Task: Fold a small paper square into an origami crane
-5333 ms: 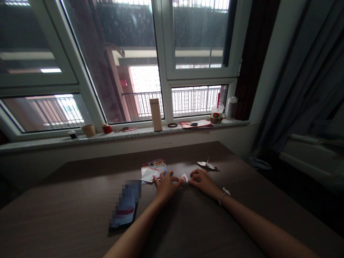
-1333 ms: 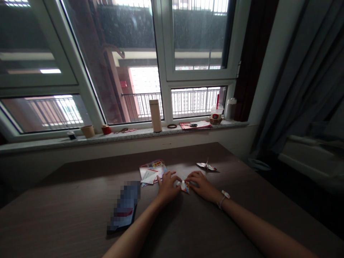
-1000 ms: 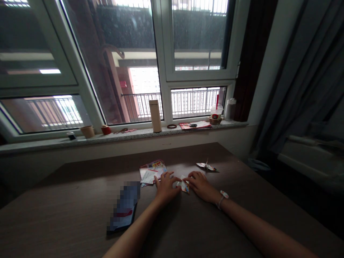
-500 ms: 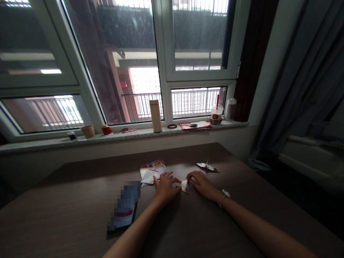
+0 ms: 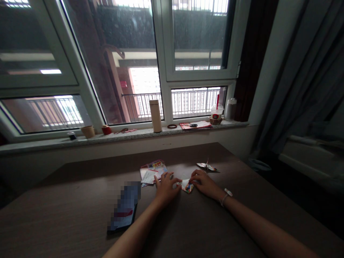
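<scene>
One folded paper (image 5: 187, 186) lies on the desk (image 5: 80, 200), well in from the far edge, one tip pointing away from that edge; its long axis is unclear. The left hand (image 5: 166, 188) touches its left side, pinching or merely pinning, I cannot tell; the right hand (image 5: 205, 184) grips its right side between finger and thumb. It sits between them, neither nearer. Towards the far right corner is a crane (image 5: 206, 166).
</scene>
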`<state>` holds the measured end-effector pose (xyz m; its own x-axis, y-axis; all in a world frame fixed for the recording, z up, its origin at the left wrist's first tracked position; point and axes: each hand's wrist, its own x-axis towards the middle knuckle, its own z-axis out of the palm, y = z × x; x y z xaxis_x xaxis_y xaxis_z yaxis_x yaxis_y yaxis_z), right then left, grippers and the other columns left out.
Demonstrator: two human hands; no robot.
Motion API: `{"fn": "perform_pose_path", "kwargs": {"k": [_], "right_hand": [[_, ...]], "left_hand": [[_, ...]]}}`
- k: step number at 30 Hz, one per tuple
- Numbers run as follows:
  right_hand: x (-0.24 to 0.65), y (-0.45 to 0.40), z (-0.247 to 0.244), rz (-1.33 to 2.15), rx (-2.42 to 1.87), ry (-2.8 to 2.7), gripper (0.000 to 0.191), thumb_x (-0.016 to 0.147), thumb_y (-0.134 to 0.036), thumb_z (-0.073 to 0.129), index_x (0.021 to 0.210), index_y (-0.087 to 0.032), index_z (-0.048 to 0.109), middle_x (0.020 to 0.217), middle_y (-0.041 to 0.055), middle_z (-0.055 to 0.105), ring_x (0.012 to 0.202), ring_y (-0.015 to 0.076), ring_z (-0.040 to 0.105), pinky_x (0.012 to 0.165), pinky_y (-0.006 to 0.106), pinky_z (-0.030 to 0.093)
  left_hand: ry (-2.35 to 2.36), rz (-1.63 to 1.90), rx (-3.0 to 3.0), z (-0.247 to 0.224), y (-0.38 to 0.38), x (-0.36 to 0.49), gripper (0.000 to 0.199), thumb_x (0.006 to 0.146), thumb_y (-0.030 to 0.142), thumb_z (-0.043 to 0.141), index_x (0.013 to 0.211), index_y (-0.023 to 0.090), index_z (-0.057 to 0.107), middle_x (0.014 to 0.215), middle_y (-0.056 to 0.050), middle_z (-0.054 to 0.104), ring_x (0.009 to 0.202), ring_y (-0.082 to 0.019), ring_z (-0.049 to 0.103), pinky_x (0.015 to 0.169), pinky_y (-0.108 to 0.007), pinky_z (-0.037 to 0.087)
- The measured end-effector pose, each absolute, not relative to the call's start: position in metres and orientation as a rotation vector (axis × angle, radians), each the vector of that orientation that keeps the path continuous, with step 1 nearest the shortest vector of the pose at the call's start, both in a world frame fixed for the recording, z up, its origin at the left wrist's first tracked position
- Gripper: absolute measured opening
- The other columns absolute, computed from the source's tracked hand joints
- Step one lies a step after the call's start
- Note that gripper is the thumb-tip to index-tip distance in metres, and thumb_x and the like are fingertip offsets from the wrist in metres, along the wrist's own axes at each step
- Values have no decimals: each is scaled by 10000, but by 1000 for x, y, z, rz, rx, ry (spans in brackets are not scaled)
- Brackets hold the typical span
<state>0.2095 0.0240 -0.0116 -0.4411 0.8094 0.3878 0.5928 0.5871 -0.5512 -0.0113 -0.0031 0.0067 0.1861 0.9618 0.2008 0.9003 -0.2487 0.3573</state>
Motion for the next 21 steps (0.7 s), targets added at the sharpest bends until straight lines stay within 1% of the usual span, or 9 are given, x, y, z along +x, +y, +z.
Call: {"fn": "perform_pose_path", "kwargs": {"k": [6,12,16,21], "right_hand": [[209,24,-12,426,-1098,-2190,207,864,-164,558,915,-218,752,999,65,682,1033,222,572,990,397,403],[210,18,-7,366,-1113,-2210,231,815,-148,565,916,-241,751,1039,56,679,1063,229,557,1052,445,344],[211,15,-2,321,-1117,-2253,224,782,-176,606,939,-257,744,1045,44,672,1083,233,541,1079,462,310],[212,15,0,302,-1102,-2296,246,766,-181,625,961,-273,744,1061,43,661,1107,243,524,1093,485,286]], "left_hand": [[1813,572,2277,6,-2,-11,243,850,389,602,1059,411,722,1421,-18,517,1396,-337,311,1091,-741,-48],[1807,557,2258,4,-1,-12,261,858,434,573,1072,418,721,1439,-11,512,1400,-323,310,1111,-715,-48],[1798,551,2254,5,-1,-13,283,844,471,574,1081,416,720,1443,-3,512,1409,-335,294,1121,-701,-48],[1776,516,2254,8,-2,-14,313,834,467,576,1112,411,708,1457,1,498,1426,-346,262,1130,-691,-51]]}}
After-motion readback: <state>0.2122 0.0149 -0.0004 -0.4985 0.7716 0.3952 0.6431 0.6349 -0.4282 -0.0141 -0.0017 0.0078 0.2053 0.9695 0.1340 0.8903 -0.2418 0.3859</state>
